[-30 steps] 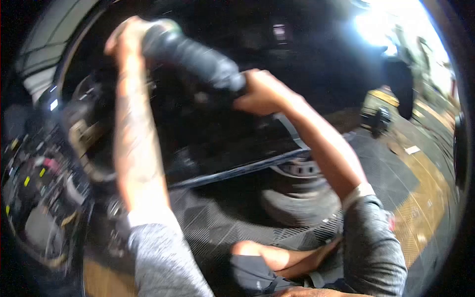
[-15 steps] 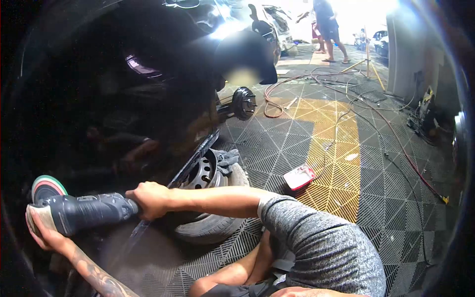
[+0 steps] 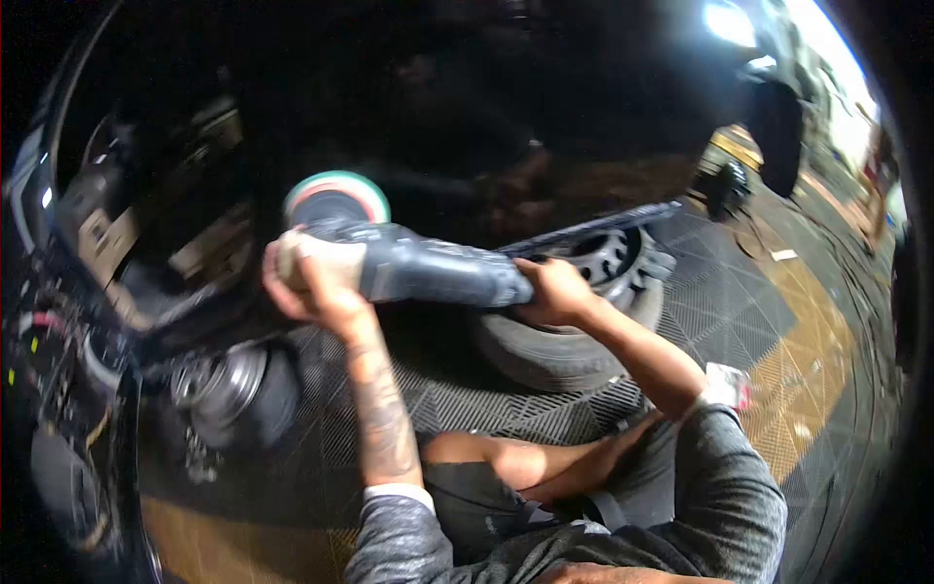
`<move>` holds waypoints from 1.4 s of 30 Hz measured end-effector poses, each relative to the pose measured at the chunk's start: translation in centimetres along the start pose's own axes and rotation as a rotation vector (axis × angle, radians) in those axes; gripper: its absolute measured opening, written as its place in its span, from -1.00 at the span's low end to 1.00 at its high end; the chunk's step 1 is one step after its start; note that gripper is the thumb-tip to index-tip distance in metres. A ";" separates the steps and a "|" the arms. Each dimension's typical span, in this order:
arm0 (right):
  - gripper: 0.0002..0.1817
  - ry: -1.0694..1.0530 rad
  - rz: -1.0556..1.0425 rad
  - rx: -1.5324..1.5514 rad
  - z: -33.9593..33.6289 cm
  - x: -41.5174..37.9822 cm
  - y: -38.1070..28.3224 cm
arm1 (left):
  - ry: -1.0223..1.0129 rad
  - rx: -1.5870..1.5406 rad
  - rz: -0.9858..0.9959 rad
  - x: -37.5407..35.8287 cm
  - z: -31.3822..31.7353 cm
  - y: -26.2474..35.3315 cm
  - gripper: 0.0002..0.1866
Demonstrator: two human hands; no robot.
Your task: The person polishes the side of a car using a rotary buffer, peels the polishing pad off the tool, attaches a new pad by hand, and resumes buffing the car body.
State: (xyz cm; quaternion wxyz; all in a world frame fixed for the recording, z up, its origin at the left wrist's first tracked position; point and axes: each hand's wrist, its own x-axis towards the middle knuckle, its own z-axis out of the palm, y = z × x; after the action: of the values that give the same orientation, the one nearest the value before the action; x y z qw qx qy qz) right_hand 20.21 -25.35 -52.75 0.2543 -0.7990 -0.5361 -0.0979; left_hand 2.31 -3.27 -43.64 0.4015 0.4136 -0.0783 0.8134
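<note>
Both of my hands grip a black polisher [image 3: 433,268] held sideways in front of me. My left hand [image 3: 321,282] is wrapped over its head end, where a pale cover shows between the fingers. At the tail end my right hand [image 3: 553,292] closes round the body. The round pad [image 3: 375,198], with green and pinkish rings at its edge, faces the glossy black car panel [image 3: 467,117] and overlaps it in this view. Reflections run across the dark panel.
Below the panel's lower edge lies a wheel with a tire [image 3: 564,355], a grey glove [image 3: 657,268] on it. Another wheel-like part [image 3: 233,389] stands at left. A red and white item [image 3: 728,386] rests on the tiled floor. A bare hub [image 3: 725,187] shows at right.
My view has swung to the left, so the polisher, the panel and both arms now sit nearer the middle. Both hands still grip the polisher. The left-hand wheel part has come into sight.
</note>
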 end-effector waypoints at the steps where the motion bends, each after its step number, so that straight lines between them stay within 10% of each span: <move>1: -0.25 0.033 -0.013 -0.019 0.3 -0.5 0.1 | 0.022 -0.024 -0.112 -1.0 -0.6 -0.3 -0.49; 25: -0.44 -0.174 0.064 0.077 3.8 -6.2 5.1 | 0.087 0.265 -0.235 -11.1 -4.7 -1.0 -0.55; 42: -0.27 0.089 -0.209 0.308 -6.0 2.2 -3.9 | -0.035 -0.004 -0.085 7.6 4.2 1.3 -0.55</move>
State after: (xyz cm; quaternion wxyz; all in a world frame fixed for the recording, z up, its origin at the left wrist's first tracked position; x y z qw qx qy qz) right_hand 18.26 -25.50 -45.55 0.3856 -0.6854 -0.6130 -0.0757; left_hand 1.35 -1.60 -35.08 0.4350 0.4299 -0.0695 0.7881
